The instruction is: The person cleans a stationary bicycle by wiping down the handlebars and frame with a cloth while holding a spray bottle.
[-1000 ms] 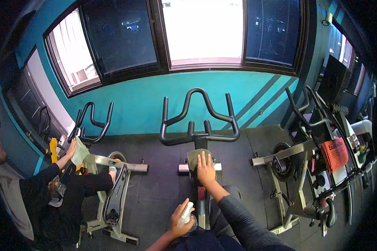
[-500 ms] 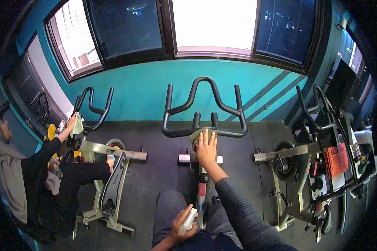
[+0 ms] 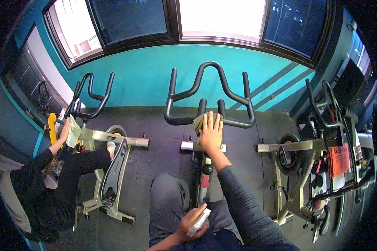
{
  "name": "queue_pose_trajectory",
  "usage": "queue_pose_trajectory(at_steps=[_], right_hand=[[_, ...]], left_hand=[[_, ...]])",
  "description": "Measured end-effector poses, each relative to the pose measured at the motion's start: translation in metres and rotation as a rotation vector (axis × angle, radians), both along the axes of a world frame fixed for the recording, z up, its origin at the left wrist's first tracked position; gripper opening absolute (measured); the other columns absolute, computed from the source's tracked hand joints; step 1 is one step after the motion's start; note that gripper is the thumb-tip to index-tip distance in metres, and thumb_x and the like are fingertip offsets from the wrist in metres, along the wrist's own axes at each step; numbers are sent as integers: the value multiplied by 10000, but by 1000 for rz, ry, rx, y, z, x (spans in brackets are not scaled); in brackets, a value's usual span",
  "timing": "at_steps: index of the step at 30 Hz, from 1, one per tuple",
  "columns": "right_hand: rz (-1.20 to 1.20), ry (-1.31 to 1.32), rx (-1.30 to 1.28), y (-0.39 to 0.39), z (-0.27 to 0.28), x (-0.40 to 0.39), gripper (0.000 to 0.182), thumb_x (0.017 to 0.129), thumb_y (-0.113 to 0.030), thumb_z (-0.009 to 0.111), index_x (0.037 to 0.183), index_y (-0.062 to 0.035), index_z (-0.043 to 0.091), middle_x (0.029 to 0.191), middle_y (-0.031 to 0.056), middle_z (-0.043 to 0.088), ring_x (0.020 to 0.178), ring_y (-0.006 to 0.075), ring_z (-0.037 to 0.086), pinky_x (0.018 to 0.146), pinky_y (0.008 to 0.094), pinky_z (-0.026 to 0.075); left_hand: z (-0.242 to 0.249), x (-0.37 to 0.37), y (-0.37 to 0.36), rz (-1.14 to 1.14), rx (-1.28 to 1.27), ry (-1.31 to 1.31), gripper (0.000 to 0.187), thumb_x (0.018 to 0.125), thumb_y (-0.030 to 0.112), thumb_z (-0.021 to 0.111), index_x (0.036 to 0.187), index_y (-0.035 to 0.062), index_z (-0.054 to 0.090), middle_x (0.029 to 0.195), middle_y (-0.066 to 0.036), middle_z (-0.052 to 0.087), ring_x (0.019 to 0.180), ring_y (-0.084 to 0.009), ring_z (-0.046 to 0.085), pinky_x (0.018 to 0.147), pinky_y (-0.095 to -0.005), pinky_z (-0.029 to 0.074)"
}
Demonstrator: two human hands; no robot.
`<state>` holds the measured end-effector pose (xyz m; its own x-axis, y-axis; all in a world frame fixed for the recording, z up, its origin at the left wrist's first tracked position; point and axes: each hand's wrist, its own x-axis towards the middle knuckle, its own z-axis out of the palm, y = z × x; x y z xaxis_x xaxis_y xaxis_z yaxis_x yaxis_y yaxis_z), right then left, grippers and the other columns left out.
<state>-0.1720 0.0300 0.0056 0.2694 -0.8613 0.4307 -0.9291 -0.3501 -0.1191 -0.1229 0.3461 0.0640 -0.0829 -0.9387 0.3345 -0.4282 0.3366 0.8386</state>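
My right hand (image 3: 210, 133) lies with its fingers stretched out on a greenish cloth (image 3: 200, 122), pressing it against the centre of the black handlebar (image 3: 179, 121) of the exercise bike in front of me. Low in the view, over my lap, my left hand (image 3: 190, 224) is wrapped round a white bottle (image 3: 200, 221). The bottle is tilted and its lower part is hidden by the fingers. Below my right wrist runs the bike's frame, with a black knob (image 3: 207, 168) and a red part (image 3: 205, 181).
To the left a co-worker in dark clothes (image 3: 50, 184) holds a pale cloth (image 3: 73, 131) at another bike (image 3: 134, 142). A third bike (image 3: 297, 146) stands at the right, near a red sheet (image 3: 339, 159). Windows (image 3: 222, 19) and a teal wall (image 3: 146, 73) are ahead.
The view has tilted slightly down. My right hand has shifted a little on the cloth, its fingers now wider apart. The co-worker's hand and cloth have moved lower, beneath the left bike's handlebar.
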Motion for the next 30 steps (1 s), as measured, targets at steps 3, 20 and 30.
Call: queue_pose_trajectory(at_steps=[3,20,30], right_hand=[[-6,-6,-5,0,1,1,680,814,-293,545,1400,-95,263,1479,108,167,1359,370,108,1089,474,136],[56,-23,12,6,-9,-11,592,860,-259,471,1394,-89,278,1476,102,195,1366,305,142,1103,425,130],[115,-60,73,84,-23,-35,556,859,-219,496,1357,-41,324,1453,143,226,1338,361,190,1059,464,249]], left_hand=[[-1,1,-1,2,8,-40,609,723,89,634,1269,-49,403,988,-132,617,878,-273,612,786,-347,492],[13,1,-2,-21,-80,-23,632,687,-13,607,1287,-27,408,924,-144,597,802,-265,600,734,-343,485],[6,-9,-2,-78,-81,33,626,683,-20,603,1284,17,435,950,-135,584,802,-263,597,733,-330,488]])
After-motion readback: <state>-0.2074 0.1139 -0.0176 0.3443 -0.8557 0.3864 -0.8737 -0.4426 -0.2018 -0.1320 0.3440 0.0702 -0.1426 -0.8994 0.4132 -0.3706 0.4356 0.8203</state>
